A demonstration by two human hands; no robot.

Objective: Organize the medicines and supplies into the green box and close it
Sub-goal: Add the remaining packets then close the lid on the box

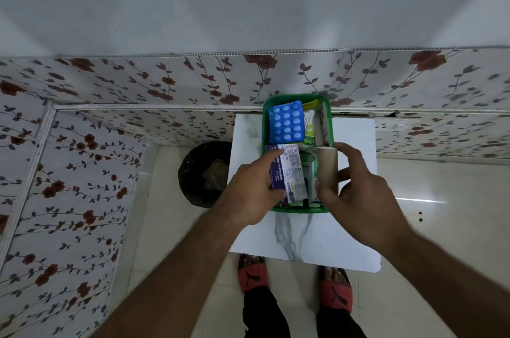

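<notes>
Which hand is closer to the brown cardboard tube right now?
Right. The right hand grips the brown cardboard tube over the green box; the left hand holds the dressings packet to its left, not touching it.

The only words that can be read stand on a purple-and-white carton [287,172] gripped by the left hand [254,188] at the near left end of the green box [266,127]. White capitals run lengthwise along its purple strip: "TED DRESSINGS", with the letters before them not legible. The fine print on its white face and on the green sachets [309,133] in the middle of the box is too small to read. On the floor nearer than the box, each red sandal [252,278] carries a black leaping-cat logo.
</notes>
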